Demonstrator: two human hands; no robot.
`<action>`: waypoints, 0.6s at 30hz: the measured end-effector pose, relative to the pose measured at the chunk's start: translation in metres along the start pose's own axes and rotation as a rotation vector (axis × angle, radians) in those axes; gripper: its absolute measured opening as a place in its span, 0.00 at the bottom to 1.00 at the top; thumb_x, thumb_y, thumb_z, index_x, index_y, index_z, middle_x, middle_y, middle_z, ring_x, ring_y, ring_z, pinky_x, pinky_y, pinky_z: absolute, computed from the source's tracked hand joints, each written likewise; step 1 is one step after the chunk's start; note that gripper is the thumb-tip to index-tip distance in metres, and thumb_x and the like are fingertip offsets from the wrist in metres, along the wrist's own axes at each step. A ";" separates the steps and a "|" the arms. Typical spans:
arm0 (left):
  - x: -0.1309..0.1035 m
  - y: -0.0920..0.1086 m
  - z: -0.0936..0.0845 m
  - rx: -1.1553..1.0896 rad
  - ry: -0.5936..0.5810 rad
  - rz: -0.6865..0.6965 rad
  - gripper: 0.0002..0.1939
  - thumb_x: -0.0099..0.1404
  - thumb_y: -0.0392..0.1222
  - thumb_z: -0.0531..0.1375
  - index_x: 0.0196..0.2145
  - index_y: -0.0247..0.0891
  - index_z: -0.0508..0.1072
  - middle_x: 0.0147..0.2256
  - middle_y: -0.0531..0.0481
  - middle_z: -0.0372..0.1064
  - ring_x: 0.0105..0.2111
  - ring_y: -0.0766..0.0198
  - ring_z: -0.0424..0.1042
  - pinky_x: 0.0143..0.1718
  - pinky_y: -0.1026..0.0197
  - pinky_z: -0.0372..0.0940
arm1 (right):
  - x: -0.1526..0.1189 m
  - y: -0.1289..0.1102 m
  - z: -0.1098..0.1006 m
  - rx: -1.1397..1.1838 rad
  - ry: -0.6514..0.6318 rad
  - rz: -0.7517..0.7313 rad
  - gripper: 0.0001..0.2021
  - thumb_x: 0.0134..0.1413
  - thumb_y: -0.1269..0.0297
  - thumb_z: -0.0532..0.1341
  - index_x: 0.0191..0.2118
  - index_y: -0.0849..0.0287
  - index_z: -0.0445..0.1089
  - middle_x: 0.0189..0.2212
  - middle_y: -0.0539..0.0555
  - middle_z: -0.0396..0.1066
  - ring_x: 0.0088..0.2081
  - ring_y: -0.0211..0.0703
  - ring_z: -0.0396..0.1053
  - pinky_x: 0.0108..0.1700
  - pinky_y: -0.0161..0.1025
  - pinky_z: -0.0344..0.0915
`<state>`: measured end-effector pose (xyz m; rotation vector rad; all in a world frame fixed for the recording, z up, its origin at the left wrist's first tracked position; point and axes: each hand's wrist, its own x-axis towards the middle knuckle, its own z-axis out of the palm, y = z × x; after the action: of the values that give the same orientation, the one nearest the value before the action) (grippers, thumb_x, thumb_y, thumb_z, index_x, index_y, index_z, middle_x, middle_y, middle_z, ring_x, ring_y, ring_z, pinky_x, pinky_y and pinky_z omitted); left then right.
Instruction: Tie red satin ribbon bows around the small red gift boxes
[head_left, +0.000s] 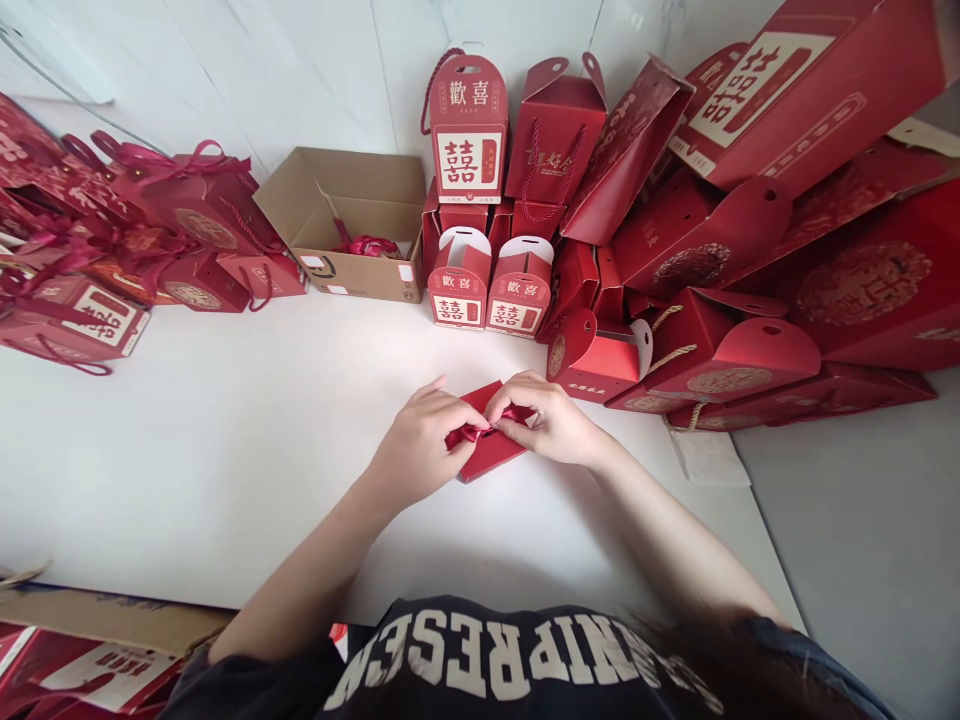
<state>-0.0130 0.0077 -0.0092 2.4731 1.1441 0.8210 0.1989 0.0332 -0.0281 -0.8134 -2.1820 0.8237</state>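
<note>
A small red gift box (489, 462) lies on the white table (247, 440) in front of me, partly covered by both hands. Across its top runs a dark red satin ribbon (466, 434), looped near a slot. My left hand (426, 440) pinches the ribbon from the left side, thumb and index finger together. From the right, my right hand (546, 418) pinches the same ribbon close to the left fingertips. The fingertips of both hands nearly meet over the box's middle, hiding most of the knot or loop there.
An open cardboard box (360, 270) with red ribbon inside stands at the back. Red gift boxes (469, 150) are stacked behind and to the right. Ribboned red boxes (202, 210) sit at the left. A carton (105, 620) with red boxes is at the lower left.
</note>
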 end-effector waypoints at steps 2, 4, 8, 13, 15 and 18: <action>-0.001 0.000 0.007 0.111 0.081 0.072 0.09 0.61 0.27 0.55 0.32 0.39 0.71 0.29 0.52 0.71 0.33 0.64 0.72 0.54 0.53 0.66 | 0.000 0.000 0.000 -0.005 0.000 0.007 0.07 0.57 0.75 0.60 0.35 0.55 0.69 0.31 0.49 0.73 0.33 0.38 0.68 0.50 0.42 0.61; -0.003 0.000 0.012 0.227 0.147 0.117 0.09 0.62 0.27 0.55 0.31 0.38 0.69 0.29 0.50 0.69 0.36 0.61 0.72 0.45 0.57 0.70 | 0.000 -0.002 -0.002 -0.005 -0.004 0.008 0.06 0.56 0.75 0.60 0.34 0.55 0.69 0.31 0.48 0.73 0.32 0.38 0.68 0.50 0.43 0.61; -0.004 -0.002 0.017 0.320 0.206 0.179 0.08 0.63 0.28 0.55 0.31 0.39 0.69 0.28 0.50 0.68 0.36 0.60 0.74 0.42 0.58 0.71 | 0.000 -0.009 -0.009 0.035 -0.047 0.008 0.03 0.57 0.71 0.61 0.36 0.55 0.69 0.31 0.49 0.72 0.34 0.40 0.68 0.49 0.43 0.62; -0.002 -0.009 0.019 0.263 0.263 0.257 0.08 0.63 0.27 0.56 0.35 0.39 0.69 0.31 0.51 0.71 0.36 0.62 0.74 0.49 0.57 0.72 | 0.001 -0.010 -0.013 0.072 0.048 0.187 0.06 0.63 0.63 0.58 0.37 0.55 0.72 0.48 0.57 0.68 0.53 0.48 0.66 0.56 0.48 0.60; -0.002 -0.012 0.019 0.235 0.266 0.292 0.09 0.63 0.27 0.57 0.37 0.39 0.69 0.32 0.51 0.72 0.36 0.63 0.74 0.51 0.57 0.72 | 0.001 -0.006 -0.011 0.130 0.012 0.253 0.06 0.62 0.62 0.60 0.37 0.55 0.74 0.54 0.57 0.66 0.59 0.50 0.62 0.60 0.51 0.57; -0.002 -0.014 0.021 0.191 0.260 0.309 0.09 0.62 0.27 0.58 0.38 0.39 0.70 0.33 0.51 0.73 0.37 0.63 0.74 0.52 0.56 0.71 | 0.001 0.000 -0.007 0.319 -0.057 0.305 0.07 0.58 0.59 0.64 0.39 0.54 0.77 0.57 0.56 0.66 0.62 0.50 0.60 0.63 0.50 0.54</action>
<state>-0.0095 0.0148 -0.0331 2.8118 0.9696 1.1993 0.2036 0.0364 -0.0233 -0.9785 -1.9279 1.3217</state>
